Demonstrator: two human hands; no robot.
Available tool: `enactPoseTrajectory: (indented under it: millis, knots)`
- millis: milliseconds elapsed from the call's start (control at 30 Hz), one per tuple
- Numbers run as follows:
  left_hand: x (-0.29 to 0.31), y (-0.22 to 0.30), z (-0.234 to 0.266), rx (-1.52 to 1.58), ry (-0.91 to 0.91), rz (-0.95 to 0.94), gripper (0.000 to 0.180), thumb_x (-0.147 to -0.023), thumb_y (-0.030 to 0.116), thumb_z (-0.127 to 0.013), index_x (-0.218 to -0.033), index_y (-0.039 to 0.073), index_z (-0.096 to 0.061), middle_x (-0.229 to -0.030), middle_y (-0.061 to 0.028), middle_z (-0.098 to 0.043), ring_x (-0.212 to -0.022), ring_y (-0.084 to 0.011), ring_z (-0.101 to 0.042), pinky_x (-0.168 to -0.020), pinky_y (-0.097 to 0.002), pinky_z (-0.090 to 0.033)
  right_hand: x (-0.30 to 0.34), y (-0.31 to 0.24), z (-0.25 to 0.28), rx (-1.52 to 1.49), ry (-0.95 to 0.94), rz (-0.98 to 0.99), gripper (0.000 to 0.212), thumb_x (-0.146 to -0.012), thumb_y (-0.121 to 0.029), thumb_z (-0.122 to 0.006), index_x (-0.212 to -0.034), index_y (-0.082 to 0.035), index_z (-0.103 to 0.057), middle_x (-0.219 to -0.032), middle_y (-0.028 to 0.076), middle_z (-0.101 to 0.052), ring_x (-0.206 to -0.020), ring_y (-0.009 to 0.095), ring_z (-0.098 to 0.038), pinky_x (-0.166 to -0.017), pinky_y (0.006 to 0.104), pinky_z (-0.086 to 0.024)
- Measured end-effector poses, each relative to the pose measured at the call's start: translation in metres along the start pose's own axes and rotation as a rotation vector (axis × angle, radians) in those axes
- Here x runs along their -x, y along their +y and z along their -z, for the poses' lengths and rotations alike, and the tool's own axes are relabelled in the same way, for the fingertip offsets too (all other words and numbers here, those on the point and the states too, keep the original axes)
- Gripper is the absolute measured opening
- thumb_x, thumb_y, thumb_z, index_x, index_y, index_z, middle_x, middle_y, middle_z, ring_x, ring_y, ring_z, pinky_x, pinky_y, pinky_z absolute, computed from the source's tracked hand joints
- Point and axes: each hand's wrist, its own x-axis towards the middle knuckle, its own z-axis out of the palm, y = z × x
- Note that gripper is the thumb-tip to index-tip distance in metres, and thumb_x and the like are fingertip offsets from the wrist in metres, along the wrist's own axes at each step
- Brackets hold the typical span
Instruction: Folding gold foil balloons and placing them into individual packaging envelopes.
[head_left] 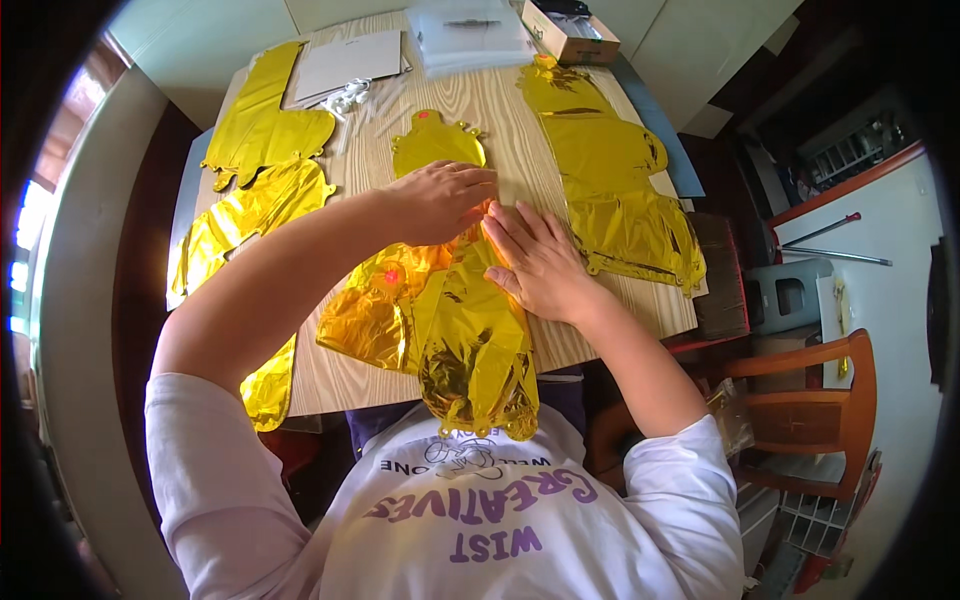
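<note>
A flat, uninflated gold foil balloon (pixel 478 340) lies in front of me, its creased lower end hanging over the table's near edge. My left hand (pixel 440 200) rests across its upper part, fingers stretched to the right and the palm hiding foil beneath. Lying flat on its right side, my right hand (pixel 540 262) has its fingers spread and pointing away from me. The two hands' fingertips nearly meet. Past my left hand, a rounded gold foil end (pixel 437 143) with small tabs shows; whether it belongs to the same balloon I cannot tell.
More flat gold foil balloons lie at left (pixel 270 140) and right (pixel 610 160) on the wood-grain table (pixel 505 105). Toward the back are white sheets (pixel 350 68), white string (pixel 347 97), clear plastic bags (pixel 470 40) and a cardboard box (pixel 575 38). A wooden chair (pixel 800 400) stands at right.
</note>
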Motion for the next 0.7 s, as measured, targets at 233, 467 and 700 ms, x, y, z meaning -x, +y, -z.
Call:
enactPoseTrajectory:
  millis: [233,467,700]
  knots:
    - [-0.005,-0.005,-0.029,0.105,0.113,0.065,0.045,-0.097,0.017,-0.06,-0.14,0.005,-0.056,-0.146,-0.0145,-0.054,-0.137,-0.0344,-0.049,-0.116,-0.0455,-0.038,0.006,-0.006,0.003,-0.043,0.008,-0.02,0.074,-0.101,-0.049,-0.05,-0.156,-0.003,-0.033,-0.165,0.015,-0.027,-0.153,0.039,-0.018,-0.125,0.0545,-0.011]
    - [0.001,-0.007,-0.043,0.108,0.244,-0.005,0.045,-0.099,0.015,-0.057,-0.142,0.005,-0.055,-0.149,-0.013,-0.053,-0.138,-0.0345,-0.048,-0.118,-0.0454,-0.037,0.077,-0.041,0.019,-0.118,-0.075,0.042,0.08,-0.097,-0.045,-0.059,-0.156,0.001,-0.03,-0.165,0.02,-0.024,-0.153,0.041,-0.018,-0.124,0.0573,-0.012]
    - [0.004,-0.01,-0.047,0.056,0.278,-0.042,0.043,-0.1,0.019,-0.056,-0.14,0.004,-0.056,-0.147,-0.014,-0.055,-0.138,-0.0315,-0.049,-0.119,-0.0432,-0.035,0.09,-0.042,0.041,-0.202,-0.097,0.079,0.074,-0.103,-0.052,-0.048,-0.156,-0.003,-0.033,-0.165,0.02,-0.025,-0.153,0.04,-0.021,-0.124,0.0553,-0.013]
